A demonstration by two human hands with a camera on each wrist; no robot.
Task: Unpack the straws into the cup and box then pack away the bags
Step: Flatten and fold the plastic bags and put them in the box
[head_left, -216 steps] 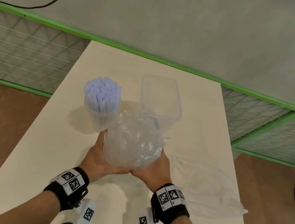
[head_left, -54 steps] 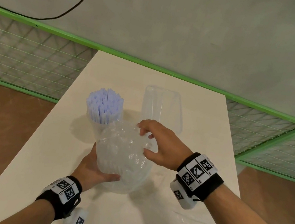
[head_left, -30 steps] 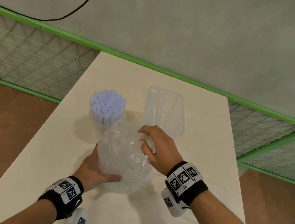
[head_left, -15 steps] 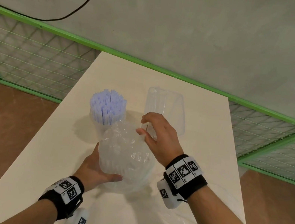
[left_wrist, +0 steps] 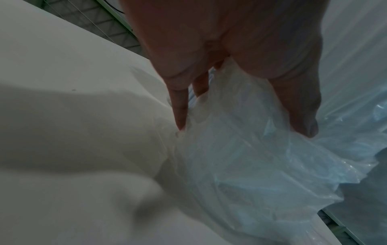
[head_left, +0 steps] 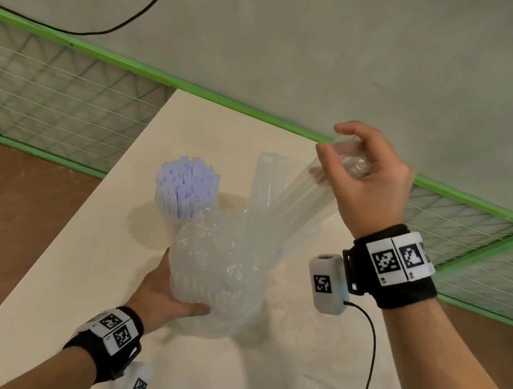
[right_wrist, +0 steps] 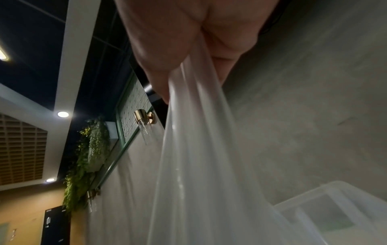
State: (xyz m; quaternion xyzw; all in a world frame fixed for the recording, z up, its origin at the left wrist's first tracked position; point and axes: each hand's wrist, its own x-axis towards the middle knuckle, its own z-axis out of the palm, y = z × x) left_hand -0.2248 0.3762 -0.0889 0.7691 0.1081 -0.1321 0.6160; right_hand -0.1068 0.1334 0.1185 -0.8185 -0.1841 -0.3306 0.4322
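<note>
The crumpled bag (head_left: 221, 267) hides the cup's (head_left: 170, 227) lower half and most of the left hand's fingers (head_left: 197, 309). The clear box (head_left: 270, 176) shows only faintly behind the raised plastic. The worktop's (head_left: 71, 264) near edge is cut off.

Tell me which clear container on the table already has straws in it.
The cup on the left, packed with upright pale purple straws. The clear box beside it, further right and partly behind the clear bag, shows no straws inside.
</note>
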